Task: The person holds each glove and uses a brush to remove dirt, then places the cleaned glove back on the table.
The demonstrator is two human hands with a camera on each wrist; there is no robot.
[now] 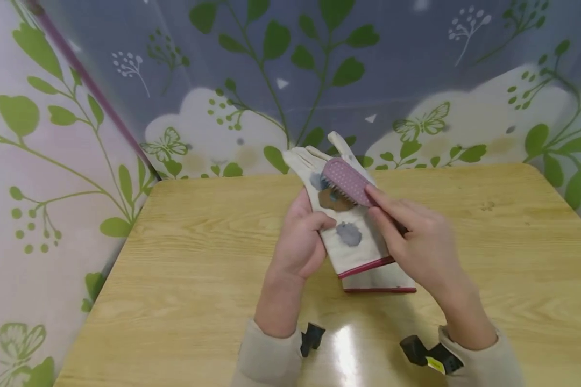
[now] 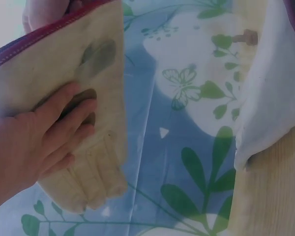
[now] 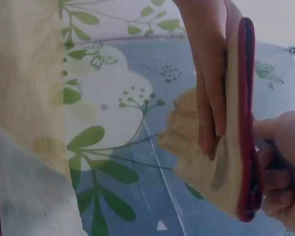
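Observation:
A cream work glove with red cuff trim is held raised by my left hand, thumb on its upper face, fingers spread under its back. Brown and grey stains mark the upper face; grey and dark patches show on the back too. My right hand grips a pink dotted brush, forefinger along its back. Its bristles face down at the brown stain. In the right wrist view the glove stands edge-on, with the right hand at the cuff side and the brush mostly hidden.
A second cream glove with red trim lies on the wooden table, partly covered by the raised one. Behind the table hangs a leaf-patterned curtain. Small black devices sit at both wrists.

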